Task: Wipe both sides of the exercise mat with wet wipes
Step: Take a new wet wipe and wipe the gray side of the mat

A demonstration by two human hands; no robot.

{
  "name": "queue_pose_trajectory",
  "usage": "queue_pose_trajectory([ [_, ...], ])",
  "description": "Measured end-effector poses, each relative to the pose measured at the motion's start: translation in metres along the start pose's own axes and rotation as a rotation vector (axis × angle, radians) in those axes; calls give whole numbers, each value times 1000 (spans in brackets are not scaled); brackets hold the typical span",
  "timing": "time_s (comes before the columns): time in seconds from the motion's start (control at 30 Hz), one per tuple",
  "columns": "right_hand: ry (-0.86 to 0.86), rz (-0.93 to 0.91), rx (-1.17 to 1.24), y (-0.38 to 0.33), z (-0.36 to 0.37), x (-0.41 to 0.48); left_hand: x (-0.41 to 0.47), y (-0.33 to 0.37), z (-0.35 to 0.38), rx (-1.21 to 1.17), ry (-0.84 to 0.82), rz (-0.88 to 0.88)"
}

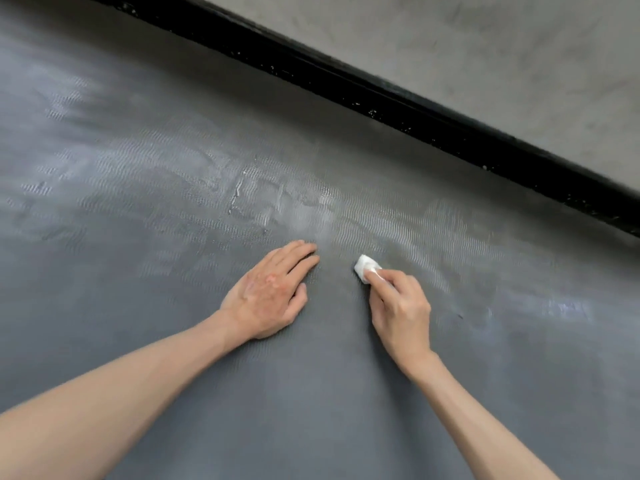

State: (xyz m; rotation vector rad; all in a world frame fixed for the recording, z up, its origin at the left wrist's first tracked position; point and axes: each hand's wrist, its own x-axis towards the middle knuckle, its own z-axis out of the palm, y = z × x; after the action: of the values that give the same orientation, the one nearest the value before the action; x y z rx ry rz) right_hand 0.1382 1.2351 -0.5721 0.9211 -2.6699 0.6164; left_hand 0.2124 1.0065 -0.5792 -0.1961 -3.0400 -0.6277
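Observation:
A dark grey textured exercise mat [173,209] fills most of the view, with shiny wet streaks across its middle band. My left hand [270,289] lies flat on the mat, fingers straight and together. Just to its right, my right hand [398,306] pinches a small folded white wet wipe [366,266] and presses it against the mat surface. The wipe pokes out beyond my fingertips.
A black edge strip [381,95] runs diagonally along the mat's far side. Beyond it lies a bare grey concrete floor [485,46]. The mat nearer to me looks dry and matte.

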Motion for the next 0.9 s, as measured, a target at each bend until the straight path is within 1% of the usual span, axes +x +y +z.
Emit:
queue_pose_trajectory([
  [0.13,58,5,4,3,7,-6,-1,-2,2,20,-37,4],
  [0.23,108,-8,42,1,8,-7,-4,-7,-8,109,-83,79],
  [0.33,102,13,65,0,8,-6,-20,-14,-43,244,-149,182],
  [0.47,105,22,103,1,11,-5,-51,-26,-103,344,-173,134],
  [0.6,126,4,87,4,10,-4,-43,-28,-132,374,-209,179],
  [0.67,122,5,91,4,11,-4,-29,-24,-123,338,-169,145],
  [0.77,120,24,95,4,9,-4,3,-4,-86,204,-126,29],
  [0.83,81,-11,84,9,7,-2,25,9,-56,93,-120,-26],
  [0.9,16,-81,63,19,4,3,48,19,-31,36,-95,-43],
])
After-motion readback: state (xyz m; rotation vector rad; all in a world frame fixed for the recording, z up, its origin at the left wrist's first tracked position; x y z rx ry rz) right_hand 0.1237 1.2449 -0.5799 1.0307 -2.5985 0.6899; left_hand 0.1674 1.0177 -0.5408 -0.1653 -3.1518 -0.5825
